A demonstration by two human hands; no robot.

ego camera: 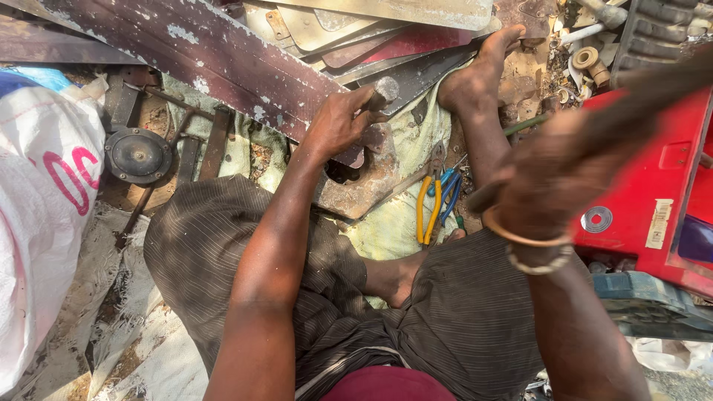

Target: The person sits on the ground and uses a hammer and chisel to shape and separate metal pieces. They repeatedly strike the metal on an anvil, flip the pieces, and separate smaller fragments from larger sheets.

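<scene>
A long maroon metal beam (223, 63), its paint flaking, is lying slantwise across the scrap pile, and everything else is best placed against it. Just below its lower end, a rusty, irregular metal plate (364, 182) is resting on a pale green cloth (386, 230), probably so small parts are not getting lost in the dirt. The person is sitting on the ground with one bare foot (479, 70) reaching up to the beam's lower end and apparently pressing on the loose sheets there, perhaps to keep them from sliding.

The left hand (342, 119) is closing around a grey, chisel-like steel tool (382, 93) and standing it upright right at the beam's edge, over the plate, which suggests it is being steadied for a blow. The right hand (546, 178), well right of the beam and blurred, is gripping a dark handle (639, 96) raised in front of a red machine casing (653, 186); what head it carries I cannot tell. Yellow-handled pliers (427, 212) and blue-handled pliers (449, 194) are lying below the plate, within easy reach.
</scene>
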